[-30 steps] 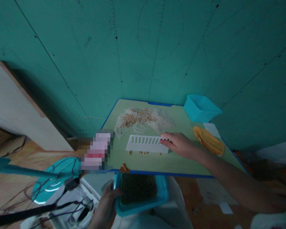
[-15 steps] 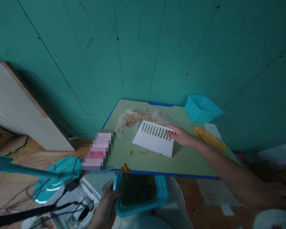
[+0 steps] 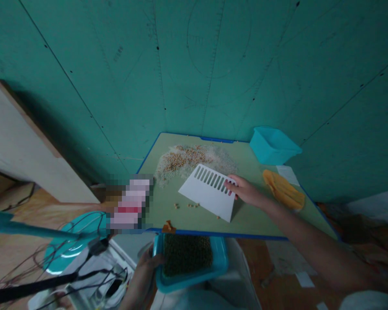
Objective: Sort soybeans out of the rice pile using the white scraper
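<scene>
My right hand [image 3: 244,190] is closed on the slotted edge of a white plastic scraper [image 3: 204,194], which is tilted over the table. Beyond the scraper lies a spread heap of tan beans [image 3: 184,158] mixed with small whitish, clear grains [image 3: 218,156]. Several loose beans [image 3: 193,205] lie near the scraper's lower left edge. My left hand [image 3: 148,265] grips the left rim of a blue plastic basket [image 3: 220,262] below the table's front edge. Dark green, bean-like grains [image 3: 187,256] fill much of that basket.
A second blue basket [image 3: 273,146] stands at the table's back right. An orange cloth [image 3: 283,189] and a white paper [image 3: 287,174] lie beside it. The table [image 3: 261,224] has a blue edge, with an orange scrap [image 3: 168,227] at its front. Cables and a turquoise stool [image 3: 74,237] are at left.
The scraper's lower right corner has swung down toward the table's front edge, and my right hand has shifted slightly with it. My left hand and its basket look nearly still.
</scene>
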The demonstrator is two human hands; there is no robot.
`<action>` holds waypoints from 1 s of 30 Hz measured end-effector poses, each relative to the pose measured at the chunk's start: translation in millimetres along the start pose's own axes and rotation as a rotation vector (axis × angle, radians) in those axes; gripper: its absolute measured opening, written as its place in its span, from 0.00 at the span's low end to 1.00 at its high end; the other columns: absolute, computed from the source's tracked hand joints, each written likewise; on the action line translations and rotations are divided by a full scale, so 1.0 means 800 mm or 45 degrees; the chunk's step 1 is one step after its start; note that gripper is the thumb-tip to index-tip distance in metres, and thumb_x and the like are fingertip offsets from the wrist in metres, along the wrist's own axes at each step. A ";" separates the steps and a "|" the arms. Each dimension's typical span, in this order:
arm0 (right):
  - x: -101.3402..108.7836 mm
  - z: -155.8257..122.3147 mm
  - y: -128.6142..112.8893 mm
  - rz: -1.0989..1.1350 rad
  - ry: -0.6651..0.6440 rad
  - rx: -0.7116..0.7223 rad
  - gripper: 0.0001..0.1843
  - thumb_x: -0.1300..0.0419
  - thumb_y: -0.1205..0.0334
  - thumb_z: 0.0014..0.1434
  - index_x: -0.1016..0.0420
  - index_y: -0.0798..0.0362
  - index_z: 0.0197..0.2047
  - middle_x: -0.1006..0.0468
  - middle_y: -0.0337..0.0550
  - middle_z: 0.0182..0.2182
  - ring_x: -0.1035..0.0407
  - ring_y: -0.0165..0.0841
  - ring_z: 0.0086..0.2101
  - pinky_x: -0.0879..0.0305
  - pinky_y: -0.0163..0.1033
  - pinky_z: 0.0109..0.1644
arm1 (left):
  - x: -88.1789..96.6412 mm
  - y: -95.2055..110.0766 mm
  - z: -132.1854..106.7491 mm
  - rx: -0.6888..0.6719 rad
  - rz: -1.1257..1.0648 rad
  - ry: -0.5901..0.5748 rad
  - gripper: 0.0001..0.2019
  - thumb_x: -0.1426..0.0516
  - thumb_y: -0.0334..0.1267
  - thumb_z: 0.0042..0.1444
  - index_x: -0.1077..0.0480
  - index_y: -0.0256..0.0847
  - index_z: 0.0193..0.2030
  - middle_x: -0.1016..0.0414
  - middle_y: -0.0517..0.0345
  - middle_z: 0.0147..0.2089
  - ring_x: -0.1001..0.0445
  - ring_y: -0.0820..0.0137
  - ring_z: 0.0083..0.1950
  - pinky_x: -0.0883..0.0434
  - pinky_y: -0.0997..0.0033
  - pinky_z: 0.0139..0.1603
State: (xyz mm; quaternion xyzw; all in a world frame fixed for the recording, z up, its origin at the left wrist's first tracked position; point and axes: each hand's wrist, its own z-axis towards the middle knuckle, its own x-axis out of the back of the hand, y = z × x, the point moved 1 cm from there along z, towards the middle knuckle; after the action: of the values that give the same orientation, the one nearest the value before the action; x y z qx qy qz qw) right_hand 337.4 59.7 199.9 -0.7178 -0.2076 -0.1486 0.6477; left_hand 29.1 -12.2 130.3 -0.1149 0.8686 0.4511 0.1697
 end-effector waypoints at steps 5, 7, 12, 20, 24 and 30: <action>-0.002 0.009 0.005 0.023 -0.030 0.023 0.17 0.49 0.46 0.56 0.37 0.53 0.35 0.32 0.37 0.23 0.39 0.26 0.20 0.43 0.31 0.19 | 0.002 0.001 -0.002 -0.021 0.022 0.004 0.17 0.43 0.24 0.34 0.26 0.38 0.34 0.23 0.62 0.19 0.27 0.65 0.19 0.32 0.70 0.18; -0.002 0.010 0.006 0.022 -0.041 0.012 0.17 0.49 0.46 0.56 0.37 0.53 0.35 0.32 0.38 0.23 0.38 0.27 0.20 0.43 0.31 0.19 | 0.001 0.001 -0.002 -0.014 0.013 0.009 0.15 0.43 0.24 0.34 0.26 0.38 0.33 0.23 0.63 0.18 0.27 0.65 0.19 0.33 0.71 0.18; -0.006 0.004 0.008 0.070 -0.011 -0.002 0.19 0.48 0.44 0.54 0.38 0.52 0.34 0.32 0.37 0.23 0.37 0.27 0.21 0.43 0.31 0.19 | -0.002 -0.008 0.003 0.049 -0.001 -0.068 0.13 0.44 0.25 0.35 0.26 0.37 0.32 0.22 0.59 0.20 0.25 0.62 0.22 0.31 0.67 0.21; -0.007 -0.007 0.013 0.102 -0.042 -0.026 0.18 0.48 0.44 0.55 0.39 0.52 0.33 0.33 0.36 0.22 0.39 0.25 0.19 0.44 0.31 0.19 | -0.009 -0.017 0.016 0.043 -0.006 -0.130 0.14 0.44 0.24 0.36 0.26 0.38 0.33 0.22 0.61 0.21 0.23 0.64 0.27 0.30 0.67 0.31; -0.010 -0.012 0.013 0.109 -0.058 -0.044 0.17 0.48 0.45 0.54 0.39 0.52 0.33 0.33 0.36 0.23 0.39 0.26 0.20 0.44 0.30 0.19 | -0.011 -0.012 0.013 0.034 0.007 -0.123 0.16 0.44 0.24 0.36 0.26 0.37 0.34 0.21 0.59 0.22 0.24 0.63 0.24 0.30 0.67 0.26; -0.013 -0.022 0.013 0.108 -0.074 -0.080 0.18 0.47 0.45 0.54 0.38 0.52 0.34 0.33 0.36 0.24 0.38 0.26 0.21 0.44 0.29 0.18 | -0.009 -0.010 0.012 0.031 0.021 -0.083 0.13 0.44 0.25 0.36 0.26 0.36 0.32 0.20 0.56 0.24 0.24 0.62 0.24 0.29 0.64 0.27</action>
State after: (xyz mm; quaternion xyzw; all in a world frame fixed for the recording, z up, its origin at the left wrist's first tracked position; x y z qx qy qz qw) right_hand 334.5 40.8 187.9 -0.7501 -0.1910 -0.1064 0.6242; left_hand 40.1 -8.3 122.2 -0.0908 0.8689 0.4455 0.1956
